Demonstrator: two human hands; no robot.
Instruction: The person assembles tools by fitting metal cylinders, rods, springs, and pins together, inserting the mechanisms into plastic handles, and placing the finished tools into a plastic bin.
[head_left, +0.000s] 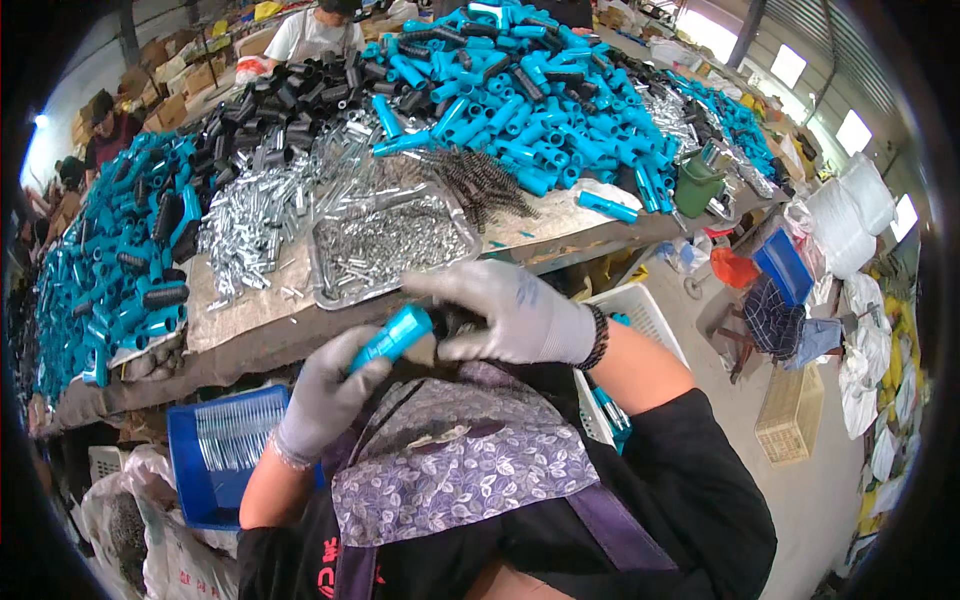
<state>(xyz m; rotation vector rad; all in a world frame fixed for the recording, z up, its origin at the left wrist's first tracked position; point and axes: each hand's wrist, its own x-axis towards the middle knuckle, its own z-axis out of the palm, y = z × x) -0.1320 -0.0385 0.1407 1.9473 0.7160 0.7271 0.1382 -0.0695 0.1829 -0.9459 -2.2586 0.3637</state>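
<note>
Left hand [325,390] in a grey knit glove is wrapped around the lower end of a short bright-blue plastic tube handle [393,337], held in the air off the near edge of the bench [250,335]. Right hand [510,312], also gloved, is curled over a dark part at the tube's upper end; exact pinch can't be told. Tube's long axis runs lower-left to upper-right, upper end toward the right hand. Best done by keeping the tube steady and pushing straight along its axis.

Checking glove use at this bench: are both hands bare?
No, the left hand and right hand both wear grey gloves while holding a blue tube.
</note>
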